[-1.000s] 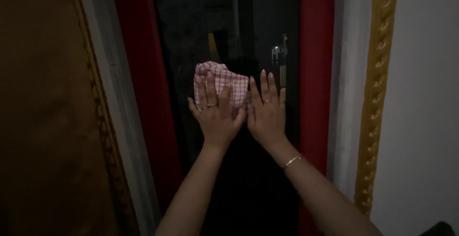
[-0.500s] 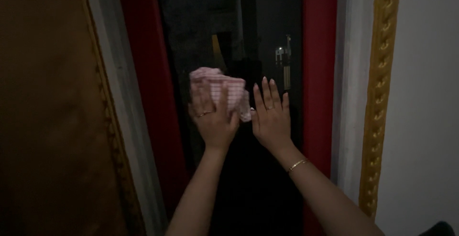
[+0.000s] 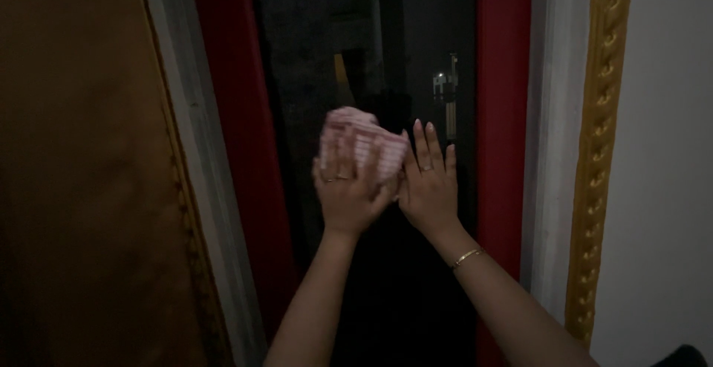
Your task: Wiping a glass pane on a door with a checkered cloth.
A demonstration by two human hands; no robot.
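Cloth [image 3: 362, 144], checked pink and white, lies bunched against the dark glass [image 3: 319, 55], just above the middle of the pane's width. It looks blurred, so I cannot make out its folds. My left hand [image 3: 347, 192] lies flat on its lower part, fingers spread and pressing it to the pane rather than curled round it; a ring [image 3: 343, 177] shows on one finger. My right hand [image 3: 431, 181] is just beside it on the right, palm open and flat on the bare glass, fingers pointing up and holding nothing. Its thumb side sits close against the cloth's right edge and my left hand; I cannot tell whether they touch. That hand wears a ring too, and a thin gold bracelet [image 3: 466, 258] circles its wrist. Both forearms rise from the bottom of the view, the right one slanting in from the lower right.

The pane reflects a small light [image 3: 441, 81] above my right fingertips. A red frame [image 3: 230, 129] borders the glass on both sides. Outside that runs a pale grey strip [image 3: 186, 129]. On the left there is a brown panel [image 3: 74, 174], on the right a gold moulding [image 3: 600, 144] and then a pale wall [image 3: 668, 151].
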